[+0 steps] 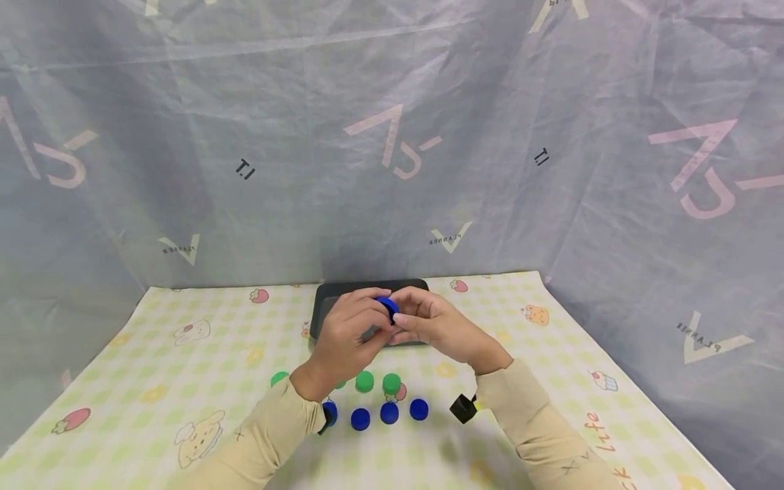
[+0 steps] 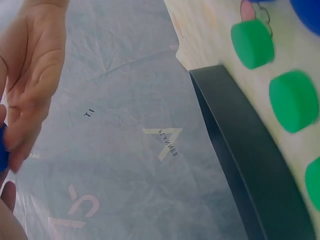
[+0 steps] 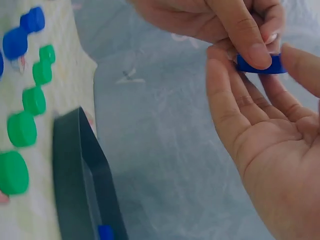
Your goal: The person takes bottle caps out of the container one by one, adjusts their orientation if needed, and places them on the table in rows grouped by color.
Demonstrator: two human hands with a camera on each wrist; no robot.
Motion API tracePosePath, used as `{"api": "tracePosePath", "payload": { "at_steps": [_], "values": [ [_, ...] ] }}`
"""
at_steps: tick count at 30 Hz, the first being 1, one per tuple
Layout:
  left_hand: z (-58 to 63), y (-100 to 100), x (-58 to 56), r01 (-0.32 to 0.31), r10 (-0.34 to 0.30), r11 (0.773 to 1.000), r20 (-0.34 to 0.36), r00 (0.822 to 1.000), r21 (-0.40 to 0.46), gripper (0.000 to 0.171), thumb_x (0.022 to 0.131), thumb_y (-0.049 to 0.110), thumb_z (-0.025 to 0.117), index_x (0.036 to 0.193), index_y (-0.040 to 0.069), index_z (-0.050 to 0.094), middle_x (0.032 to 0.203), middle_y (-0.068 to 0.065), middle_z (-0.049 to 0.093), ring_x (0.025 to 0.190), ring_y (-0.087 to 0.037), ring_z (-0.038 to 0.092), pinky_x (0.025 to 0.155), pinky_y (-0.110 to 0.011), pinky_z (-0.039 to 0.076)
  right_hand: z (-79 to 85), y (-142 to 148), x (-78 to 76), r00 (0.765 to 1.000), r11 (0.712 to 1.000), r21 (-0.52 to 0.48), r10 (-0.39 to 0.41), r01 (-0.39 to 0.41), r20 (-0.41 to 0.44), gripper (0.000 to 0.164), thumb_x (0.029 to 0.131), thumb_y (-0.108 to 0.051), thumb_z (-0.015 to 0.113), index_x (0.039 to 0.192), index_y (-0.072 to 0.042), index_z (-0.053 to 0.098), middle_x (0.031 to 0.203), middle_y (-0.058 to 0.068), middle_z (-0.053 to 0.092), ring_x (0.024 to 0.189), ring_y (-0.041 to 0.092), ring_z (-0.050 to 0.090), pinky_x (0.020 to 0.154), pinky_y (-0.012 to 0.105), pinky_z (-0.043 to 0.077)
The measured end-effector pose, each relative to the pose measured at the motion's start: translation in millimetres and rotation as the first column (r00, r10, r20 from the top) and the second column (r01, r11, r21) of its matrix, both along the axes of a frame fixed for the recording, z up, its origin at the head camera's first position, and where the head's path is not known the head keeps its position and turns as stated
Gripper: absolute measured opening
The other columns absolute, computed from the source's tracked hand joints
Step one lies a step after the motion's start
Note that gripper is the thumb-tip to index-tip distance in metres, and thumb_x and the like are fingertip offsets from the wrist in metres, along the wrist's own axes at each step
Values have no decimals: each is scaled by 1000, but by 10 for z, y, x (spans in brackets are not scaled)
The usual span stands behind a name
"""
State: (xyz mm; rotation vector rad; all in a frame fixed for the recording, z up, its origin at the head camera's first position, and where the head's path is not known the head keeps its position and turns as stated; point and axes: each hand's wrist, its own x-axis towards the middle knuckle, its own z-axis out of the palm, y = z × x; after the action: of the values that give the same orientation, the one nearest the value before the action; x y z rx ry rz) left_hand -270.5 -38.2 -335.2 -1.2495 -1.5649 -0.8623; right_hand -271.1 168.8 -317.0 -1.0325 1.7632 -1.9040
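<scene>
Above the dark tray (image 1: 322,309), a blue bottle cap (image 1: 387,304) is held between both hands. The left hand (image 1: 352,333) grips it from the left with curled fingers. From the right, the right hand (image 1: 442,329) pinches the same cap, its thumb at the edge. In the right wrist view the cap (image 3: 262,64) appears edge-on, with fingers of both hands around it. Only a sliver of the cap (image 2: 4,147) shows at the border of the left wrist view.
Green caps (image 1: 364,381) and blue caps (image 1: 389,412) stand in two rows on the checked tablecloth (image 1: 233,367), nearer than the tray. Another blue piece (image 3: 105,232) is inside the tray. The left forearm partly covers the rows. A grey curtain (image 1: 392,204) hangs behind the table.
</scene>
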Motion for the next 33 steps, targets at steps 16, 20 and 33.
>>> {"api": "tracePosePath", "payload": {
  "at_steps": [16,20,33],
  "values": [
    [46,-278,3,-3,6,998,45,999,-69,16,81,-1,75,80,12,66,80,2,69,99,-25,68,91,-42,47,260,52,135,895,877,311,-239,366,-377,24,94,-15,71,115,-6,65,98,8,74,93,28,71,83,36,55],
    [69,-341,-32,-23,30,994,65,997,-109,17,80,-2,74,80,13,67,80,3,68,92,-20,65,88,-41,48,221,71,132,842,745,484,-191,459,-505,29,93,-23,72,118,-10,66,94,-1,72,85,14,68,76,31,54],
    [153,-645,-147,-74,88,991,123,989,-115,19,79,-7,74,80,11,69,81,3,68,82,-15,62,81,-40,47,-188,34,58,956,173,942,9,287,-293,8,76,-15,76,71,-14,70,62,-4,61,56,10,55,57,27,40]
  ]
}}
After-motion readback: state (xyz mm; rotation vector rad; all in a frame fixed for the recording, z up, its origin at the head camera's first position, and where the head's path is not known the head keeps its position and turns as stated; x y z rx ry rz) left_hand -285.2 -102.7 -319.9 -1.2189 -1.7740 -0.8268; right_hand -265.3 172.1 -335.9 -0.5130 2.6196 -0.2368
